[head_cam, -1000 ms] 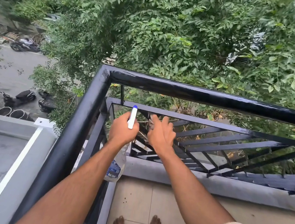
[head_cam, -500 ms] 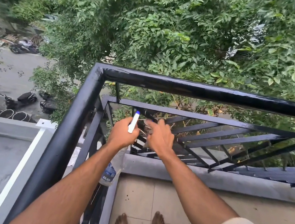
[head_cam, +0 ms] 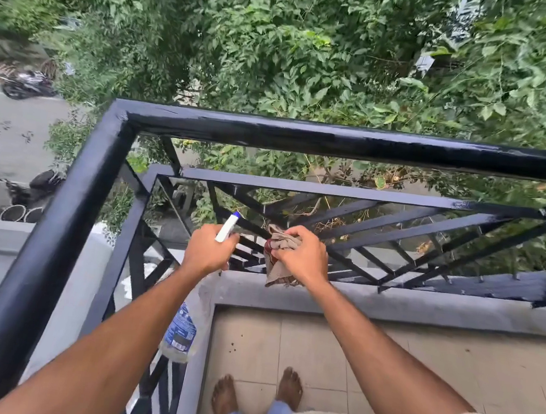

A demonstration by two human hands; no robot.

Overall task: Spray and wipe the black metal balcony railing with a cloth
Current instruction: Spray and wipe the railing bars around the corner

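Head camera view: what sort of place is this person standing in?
Most likely an upper-floor balcony: a black metal railing turns a corner around a tiled floor, with treetops and a parked motorbike far below.

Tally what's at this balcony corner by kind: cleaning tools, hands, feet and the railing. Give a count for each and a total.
spray bottle: 1
cloth: 1
hands: 2, left hand gripping the spray bottle, right hand gripping the cloth
bare feet: 2, left foot, right foot
black railing: 1
total: 7
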